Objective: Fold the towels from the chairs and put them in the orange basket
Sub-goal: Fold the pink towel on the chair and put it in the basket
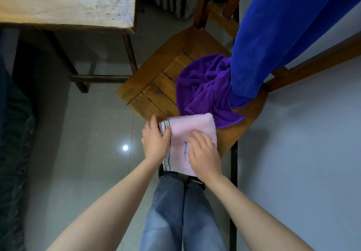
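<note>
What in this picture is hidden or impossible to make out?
In the head view:
The orange basket is out of frame.
The blue towel is cut off by the upper edge.
The purple towel is partly behind the blue towel.
The left hand and right hand cover part of the pink towel; fold count unclear.
Whether the left hand pinches or presses it, unclear.

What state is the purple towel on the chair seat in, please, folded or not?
Not folded. The purple towel lies in a crumpled heap on the wooden chair seat, bunched and creased.
</note>
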